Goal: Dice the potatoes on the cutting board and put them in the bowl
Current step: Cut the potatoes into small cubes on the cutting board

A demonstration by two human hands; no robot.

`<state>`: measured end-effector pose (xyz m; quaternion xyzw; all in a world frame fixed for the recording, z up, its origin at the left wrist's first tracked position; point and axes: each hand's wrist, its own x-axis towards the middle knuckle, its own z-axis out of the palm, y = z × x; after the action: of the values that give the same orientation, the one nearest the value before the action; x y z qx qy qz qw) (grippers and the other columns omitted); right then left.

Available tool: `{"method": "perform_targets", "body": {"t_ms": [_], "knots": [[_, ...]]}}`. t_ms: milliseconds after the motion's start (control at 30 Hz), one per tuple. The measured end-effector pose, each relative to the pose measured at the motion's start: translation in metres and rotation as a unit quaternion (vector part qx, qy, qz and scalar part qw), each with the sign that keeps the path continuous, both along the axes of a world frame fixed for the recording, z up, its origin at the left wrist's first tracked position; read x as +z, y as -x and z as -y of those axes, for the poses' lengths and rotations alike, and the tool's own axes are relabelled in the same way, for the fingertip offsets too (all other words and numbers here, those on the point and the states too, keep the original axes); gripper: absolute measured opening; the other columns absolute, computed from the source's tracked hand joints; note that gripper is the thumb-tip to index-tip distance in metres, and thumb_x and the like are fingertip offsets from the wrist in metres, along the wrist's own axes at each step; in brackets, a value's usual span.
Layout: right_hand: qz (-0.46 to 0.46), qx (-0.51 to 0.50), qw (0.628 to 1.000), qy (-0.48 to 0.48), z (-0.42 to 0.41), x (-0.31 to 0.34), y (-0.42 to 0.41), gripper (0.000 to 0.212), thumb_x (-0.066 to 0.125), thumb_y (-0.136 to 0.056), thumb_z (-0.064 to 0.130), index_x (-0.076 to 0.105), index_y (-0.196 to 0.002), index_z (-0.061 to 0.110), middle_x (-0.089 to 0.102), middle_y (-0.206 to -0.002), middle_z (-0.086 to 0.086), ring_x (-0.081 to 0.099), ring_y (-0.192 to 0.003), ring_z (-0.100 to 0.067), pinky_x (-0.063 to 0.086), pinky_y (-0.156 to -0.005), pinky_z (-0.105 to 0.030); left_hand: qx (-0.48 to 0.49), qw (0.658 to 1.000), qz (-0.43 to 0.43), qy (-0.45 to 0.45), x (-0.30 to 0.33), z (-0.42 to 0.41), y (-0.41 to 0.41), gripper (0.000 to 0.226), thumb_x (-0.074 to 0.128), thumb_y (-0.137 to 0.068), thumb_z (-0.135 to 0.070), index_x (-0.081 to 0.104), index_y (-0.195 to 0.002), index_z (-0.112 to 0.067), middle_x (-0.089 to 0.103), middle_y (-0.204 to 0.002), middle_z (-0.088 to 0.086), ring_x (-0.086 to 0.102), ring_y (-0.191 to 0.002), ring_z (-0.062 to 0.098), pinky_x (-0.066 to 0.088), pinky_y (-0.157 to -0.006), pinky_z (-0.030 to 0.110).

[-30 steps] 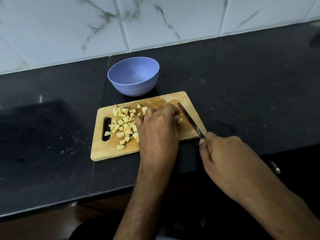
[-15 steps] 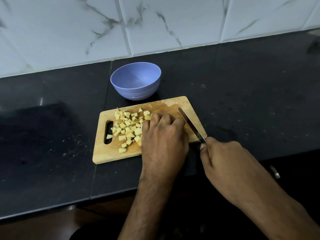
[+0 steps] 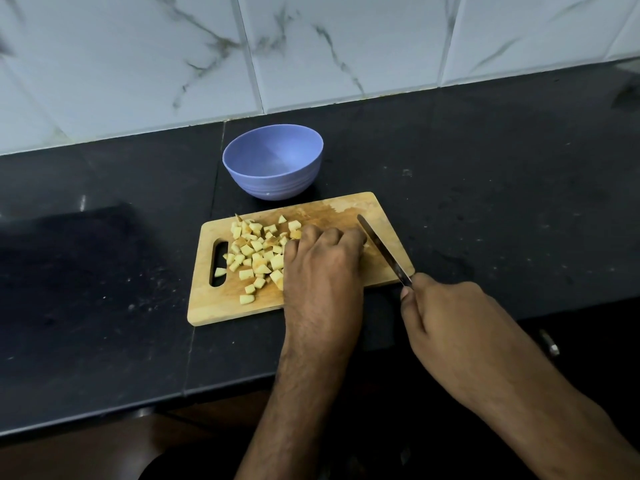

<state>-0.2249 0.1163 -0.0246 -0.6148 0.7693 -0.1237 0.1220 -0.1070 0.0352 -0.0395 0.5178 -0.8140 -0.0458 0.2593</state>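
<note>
Frame centre: rectangular wooden cutting board (image 3: 349,209) on black stone counter (image 3: 485,202), pale yellow diced potato cubes (image 3: 258,256) piled on its left half. Left hand (image 3: 323,268) curled knuckles-up beside the pile; what it grips is hidden. Right hand (image 3: 453,317) closed around steel-bladed knife (image 3: 381,249). Round lavender plastic bowl (image 3: 273,161) just above the board.

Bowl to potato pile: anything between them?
Head view: nothing stands between the bowl and the diced potatoes, only a dark strip of counter and the cutting board's bare far edge.

Head camera looks steeply down, close over counter (image 3: 485,202).
</note>
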Motion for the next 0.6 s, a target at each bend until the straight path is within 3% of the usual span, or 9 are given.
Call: {"method": "perform_targets", "body": {"t_ms": [167, 400, 600], "knots": [[-0.007, -0.006, 1.0, 0.019, -0.001, -0.001, 0.0, 0.031, 0.026, -0.105, 0.04, 0.053, -0.108, 0.024, 0.054, -0.07, 0.007, 0.051, -0.054, -0.006, 0.034, -0.048, -0.017, -0.001, 0.999, -0.047, 0.008, -0.005, 0.002, -0.002, 0.019, 0.062, -0.098, -0.019, 0.07, -0.114, -0.027, 0.07, -0.102, -0.008, 0.055, -0.104, 0.016, 0.042, -0.09, 0.038], [0.021, -0.009, 1.0, 0.02, -0.013, 0.002, -0.003, 0.03, 0.026, -0.103, 0.043, 0.049, -0.091, 0.03, 0.056, -0.063, 0.005, 0.055, -0.049, -0.008, 0.044, -0.047, -0.022, -0.002, 0.993, -0.12, -0.006, -0.008, 0.008, -0.006, 0.013, 0.07, -0.093, -0.022, 0.072, -0.103, -0.029, 0.07, -0.097, -0.015, 0.056, -0.1, 0.008, 0.033, -0.093, 0.03], [-0.006, -0.01, 1.0, 0.015, -0.017, 0.004, -0.01, 0.028, 0.024, -0.104, 0.043, 0.043, -0.088, 0.031, 0.054, -0.063, 0.006, 0.053, -0.05, -0.006, 0.037, -0.047, -0.019, -0.002, 0.991, -0.131, -0.008, -0.008, 0.007, -0.007, 0.011, 0.072, -0.091, -0.018, 0.074, -0.096, -0.026, 0.07, -0.092, -0.014, 0.056, -0.096, 0.01, 0.033, -0.093, 0.03]]}}
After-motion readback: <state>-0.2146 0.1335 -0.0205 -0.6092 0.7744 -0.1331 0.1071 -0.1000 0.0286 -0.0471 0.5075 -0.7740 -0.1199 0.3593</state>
